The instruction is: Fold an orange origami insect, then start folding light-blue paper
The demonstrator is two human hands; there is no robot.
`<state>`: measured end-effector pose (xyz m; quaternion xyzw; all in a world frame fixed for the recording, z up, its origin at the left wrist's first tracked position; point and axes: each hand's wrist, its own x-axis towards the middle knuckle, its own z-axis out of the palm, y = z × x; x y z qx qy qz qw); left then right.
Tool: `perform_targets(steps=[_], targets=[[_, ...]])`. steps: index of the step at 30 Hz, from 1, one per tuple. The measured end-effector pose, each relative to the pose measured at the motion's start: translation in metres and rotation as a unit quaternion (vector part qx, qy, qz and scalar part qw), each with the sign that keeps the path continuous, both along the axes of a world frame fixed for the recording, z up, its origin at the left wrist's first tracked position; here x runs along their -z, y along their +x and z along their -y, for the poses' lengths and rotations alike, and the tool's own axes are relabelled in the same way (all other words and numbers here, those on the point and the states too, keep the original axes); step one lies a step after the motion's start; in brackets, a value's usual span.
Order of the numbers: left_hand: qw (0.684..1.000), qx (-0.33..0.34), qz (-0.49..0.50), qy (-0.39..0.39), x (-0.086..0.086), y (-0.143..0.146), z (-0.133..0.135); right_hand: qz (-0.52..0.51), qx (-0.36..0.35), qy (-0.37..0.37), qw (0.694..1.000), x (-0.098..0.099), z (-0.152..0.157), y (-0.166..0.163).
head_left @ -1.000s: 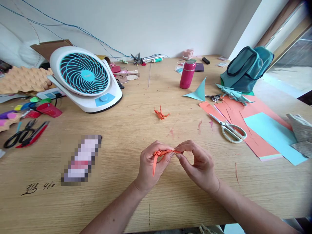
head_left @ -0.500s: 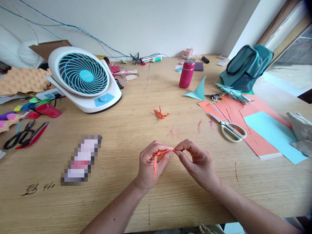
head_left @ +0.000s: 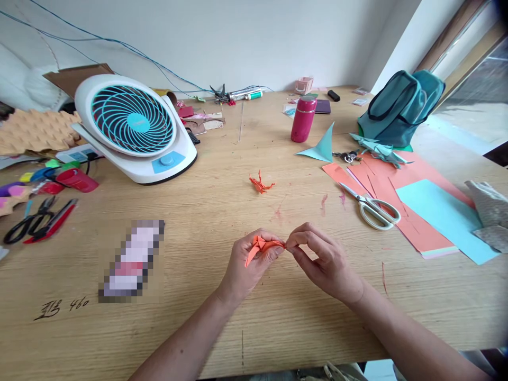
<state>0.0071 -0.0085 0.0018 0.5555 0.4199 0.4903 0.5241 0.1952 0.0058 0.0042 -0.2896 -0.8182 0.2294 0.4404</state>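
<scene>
Between my hands, low over the wooden table (head_left: pixel 206 222), is an orange folded paper figure (head_left: pixel 260 245). My left hand (head_left: pixel 244 270) is closed around its body, with thumb and fingers pinching it and a pointed flap sticking out toward the wrist. With thumb and forefinger, my right hand (head_left: pixel 323 259) pinches the figure's thin right tip. Those fingertips partly hide the tip. Farther back on the table lies a small orange folded paper piece (head_left: pixel 261 183) with thin spiky limbs, touched by neither hand.
At left stand a white fan (head_left: pixel 135 127), black-handled scissors (head_left: pixel 34 219) and a blurred-out flat object (head_left: pixel 133 259). To the right are white-handled scissors (head_left: pixel 373 206), orange paper sheets (head_left: pixel 420 227), a light blue sheet (head_left: pixel 440 211), a pink bottle (head_left: pixel 304 119) and a teal bag (head_left: pixel 397 108).
The orange paper figure has turned in my left hand, so its folded body and flap show more broadly. My right hand still pinches the tip.
</scene>
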Motion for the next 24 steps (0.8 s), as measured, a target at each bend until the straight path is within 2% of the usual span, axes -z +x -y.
perform_targets(steps=[9,16,24], targets=[[0.999,-0.003,0.016,-0.050,0.006,0.001,0.000,0.015,-0.037,-0.065,0.997,-0.004,-0.006,0.005],[0.997,-0.027,0.022,-0.070,0.007,0.003,0.000,-0.016,0.001,-0.144,0.989,-0.005,-0.003,-0.001],[0.997,-0.050,0.013,-0.061,0.000,0.006,0.000,-0.127,0.006,-0.301,0.945,0.006,0.001,-0.011]])
